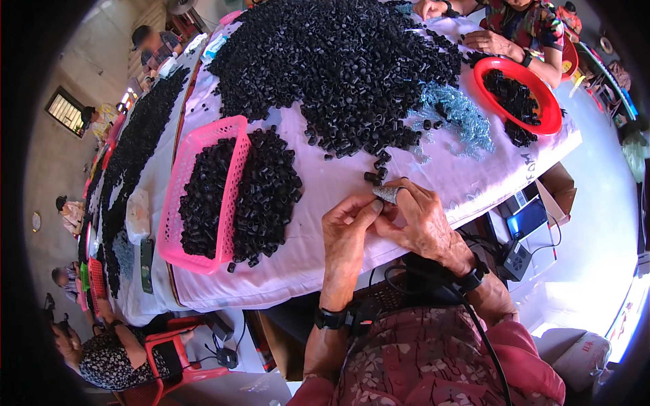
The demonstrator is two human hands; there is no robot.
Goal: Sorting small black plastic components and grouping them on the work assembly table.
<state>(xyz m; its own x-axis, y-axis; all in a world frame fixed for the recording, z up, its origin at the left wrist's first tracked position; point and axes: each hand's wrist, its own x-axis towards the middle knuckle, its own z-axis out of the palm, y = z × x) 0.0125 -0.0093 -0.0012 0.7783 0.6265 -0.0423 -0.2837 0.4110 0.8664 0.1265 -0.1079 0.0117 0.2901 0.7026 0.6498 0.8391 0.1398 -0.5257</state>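
Note:
Close together over the near edge of the cloth-covered table are my two hands. My left hand (pixel 347 223) is closed in a pinch, its thumb meeting the fingers of the other hand. My right hand (pixel 421 222) is also curled closed, with a grey wrap (pixel 386 194) around one finger. Whatever lies between the fingertips is too small or hidden to make out. A few short black caps (pixel 374 177) lie just beyond the fingers. They trail off a huge heap of the same black caps (pixel 332 61).
Left of my hands stands a pink plastic basket (pixel 196 262) of black caps, with another pile (pixel 267 193) against its side. Clear bluish scraps (pixel 467 122) lie right of the heap. At far right, a person's hand (pixel 491 44) is near a red basin (pixel 554 120). Another long table runs along the left.

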